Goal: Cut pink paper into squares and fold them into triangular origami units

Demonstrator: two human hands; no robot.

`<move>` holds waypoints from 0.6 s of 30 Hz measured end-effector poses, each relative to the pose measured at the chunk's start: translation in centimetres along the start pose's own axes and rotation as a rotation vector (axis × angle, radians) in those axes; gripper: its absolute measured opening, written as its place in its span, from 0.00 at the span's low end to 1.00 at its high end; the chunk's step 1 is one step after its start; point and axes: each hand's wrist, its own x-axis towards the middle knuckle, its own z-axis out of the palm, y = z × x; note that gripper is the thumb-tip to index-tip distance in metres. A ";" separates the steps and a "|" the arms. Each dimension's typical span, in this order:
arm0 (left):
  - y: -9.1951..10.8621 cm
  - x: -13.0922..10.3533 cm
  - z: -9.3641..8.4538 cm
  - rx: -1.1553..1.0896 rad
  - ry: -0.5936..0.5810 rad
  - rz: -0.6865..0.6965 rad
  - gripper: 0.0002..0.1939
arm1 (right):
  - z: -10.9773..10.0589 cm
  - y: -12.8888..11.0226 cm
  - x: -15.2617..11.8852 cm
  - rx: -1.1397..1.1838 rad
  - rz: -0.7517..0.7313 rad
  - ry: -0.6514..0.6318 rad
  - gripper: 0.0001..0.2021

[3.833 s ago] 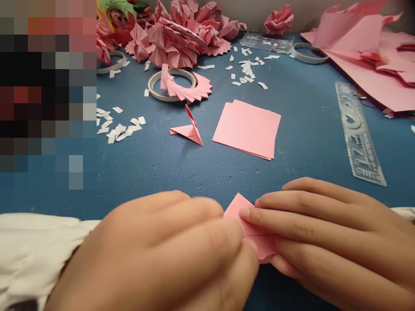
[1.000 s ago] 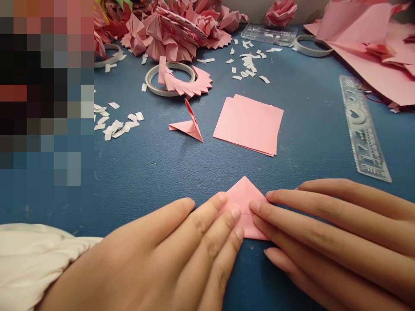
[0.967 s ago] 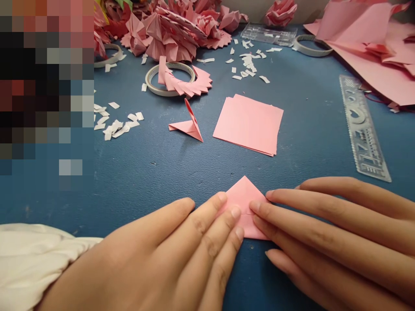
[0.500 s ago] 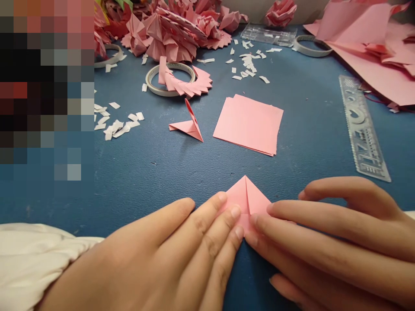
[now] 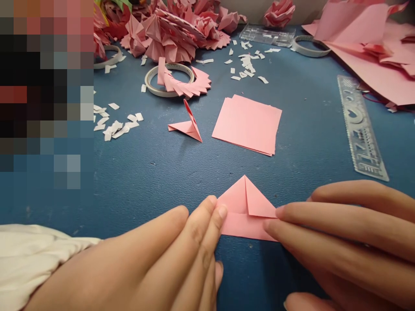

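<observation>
A folded pink paper (image 5: 244, 222) lies on the blue table, with a pointed top, two triangular flaps and a flat strip along its lower edge. My left hand (image 5: 155, 255) rests on its left end, fingertips on the paper and fingers close together. At the right end, the fingertips of my right hand (image 5: 337, 242) hold the paper by its corner. Beyond it lie a stack of pink paper squares (image 5: 247, 125) and a small folded pink piece (image 5: 188, 125), standing partly upright.
Behind are a tape roll (image 5: 152, 88) with a pleated pink ring (image 5: 191, 86), a heap of pink paper flowers (image 5: 175, 32) and white paper scraps (image 5: 248, 65). A clear ruler (image 5: 361, 129) and large pink sheets (image 5: 366, 52) lie at right.
Both hands have moved outward from the middle of the folded paper to its ends. Its lower strip and the right flap's edge now show.
</observation>
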 end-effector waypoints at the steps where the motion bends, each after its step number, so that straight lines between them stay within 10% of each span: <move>1: 0.1 0.0 0.0 -0.016 0.001 -0.010 0.16 | 0.0 0.0 -0.2 -0.021 0.000 0.006 0.09; 18: -0.4 4.0 0.4 -0.107 0.192 -0.234 0.20 | 0.4 0.4 1.3 -0.040 -0.053 0.002 0.09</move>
